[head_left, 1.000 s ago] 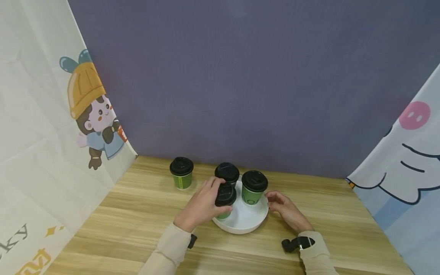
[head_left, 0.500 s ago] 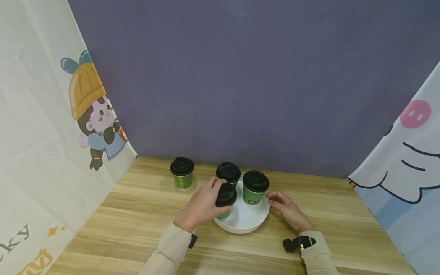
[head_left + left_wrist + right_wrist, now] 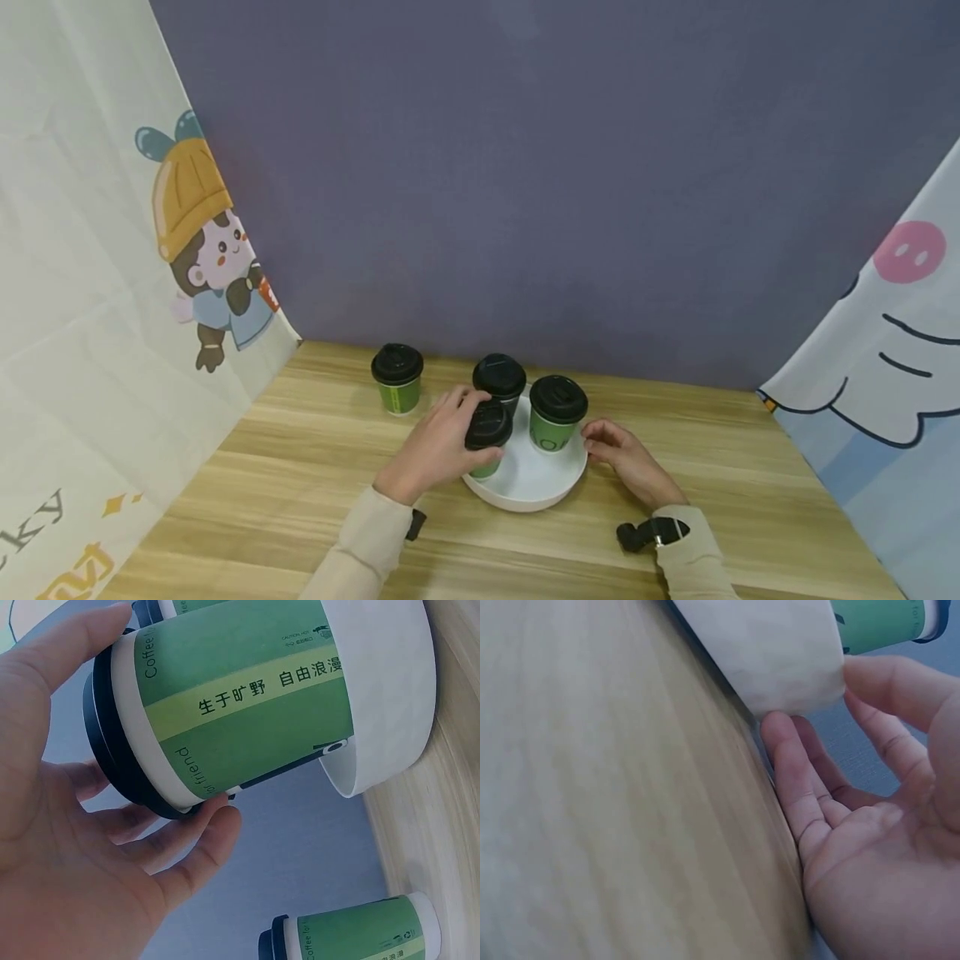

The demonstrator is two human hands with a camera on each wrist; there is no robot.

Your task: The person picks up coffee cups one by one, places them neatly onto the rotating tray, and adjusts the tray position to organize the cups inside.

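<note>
A round white dish (image 3: 521, 492) on the wooden table holds green paper coffee cups with black lids. My left hand (image 3: 437, 444) grips the front left cup (image 3: 247, 705) near its lid, thumb on one side and fingers on the other. The cup's base is hidden behind the dish wall in the left wrist view. A second cup (image 3: 552, 425) stands at the dish's right, and a third (image 3: 500, 377) at the back, partly hidden. At the right edge, my right hand (image 3: 630, 458) holds the dish wall between thumb and fingertips.
Another lidded green coffee cup (image 3: 398, 379) stands on the table (image 3: 300, 467), left of the dish. A dark grey-blue panel (image 3: 525, 183) rises behind the table. Printed cloths hang at the left (image 3: 75, 250) and right (image 3: 900, 350).
My left hand and the cup it grips have shifted slightly left. My right hand stays at the dish's edge, and the other cups look unmoved.
</note>
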